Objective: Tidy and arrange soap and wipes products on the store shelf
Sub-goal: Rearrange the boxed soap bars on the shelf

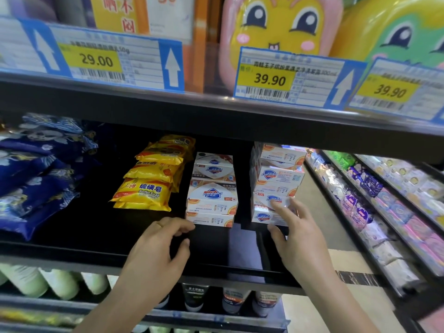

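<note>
Two stacks of white soap boxes stand on the black shelf (pixel 96 236). The middle stack (pixel 212 193) is several boxes high, and the right stack (pixel 276 179) stands at the shelf's right end. My left hand (pixel 158 248) hovers just in front of the middle stack's bottom box, fingers loosely curled, holding nothing. My right hand (pixel 298 236) lies against the front of the right stack's lowest boxes, fingers spread on them and thumb below. Yellow sulfur soap packs (pixel 149 186) are piled left of the middle stack. Dark blue wipes packs (pixel 36 179) fill the shelf's left side.
The shelf above carries price tags (pixel 269 79) and cartoon-faced bottles (pixel 278 25). Below are pale bottles (pixel 60 282) and tubes (pixel 194 296). To the right, another rack (pixel 384 207) holds rows of packaged goods beside an aisle floor.
</note>
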A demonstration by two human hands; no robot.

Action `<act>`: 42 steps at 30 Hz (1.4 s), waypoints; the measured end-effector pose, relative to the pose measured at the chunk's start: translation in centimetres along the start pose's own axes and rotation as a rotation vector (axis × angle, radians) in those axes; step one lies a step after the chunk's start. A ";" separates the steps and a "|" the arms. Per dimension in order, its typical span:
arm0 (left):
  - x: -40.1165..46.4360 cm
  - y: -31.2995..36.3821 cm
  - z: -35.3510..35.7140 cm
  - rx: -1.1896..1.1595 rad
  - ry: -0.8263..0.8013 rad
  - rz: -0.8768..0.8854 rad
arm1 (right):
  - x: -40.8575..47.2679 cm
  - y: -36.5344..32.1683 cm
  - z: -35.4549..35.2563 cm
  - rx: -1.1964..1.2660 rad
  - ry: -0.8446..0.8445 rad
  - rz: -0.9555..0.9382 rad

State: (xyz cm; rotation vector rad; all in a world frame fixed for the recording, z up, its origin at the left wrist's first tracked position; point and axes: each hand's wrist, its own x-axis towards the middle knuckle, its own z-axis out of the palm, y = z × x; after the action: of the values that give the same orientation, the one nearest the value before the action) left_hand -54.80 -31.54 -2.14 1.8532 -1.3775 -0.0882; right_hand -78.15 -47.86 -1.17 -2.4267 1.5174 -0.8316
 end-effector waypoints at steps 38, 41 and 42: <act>1.3 3.8 -1.6 -0.865 -0.291 -0.241 | -5.7 -6.2 -3.4 0.997 -0.107 0.319; 1.0 3.4 -1.6 -0.799 -0.277 -0.135 | -4.6 -6.4 -4.2 1.253 -0.406 0.483; 0.9 3.3 -1.6 -0.780 -0.287 -0.098 | -4.5 -6.3 -4.4 1.303 -0.501 0.481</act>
State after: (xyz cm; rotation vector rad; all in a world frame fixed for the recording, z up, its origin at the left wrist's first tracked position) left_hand -56.22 -31.66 1.34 1.2645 -1.1896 -0.8453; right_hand -77.03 -40.32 3.45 -1.1167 0.8174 -0.6727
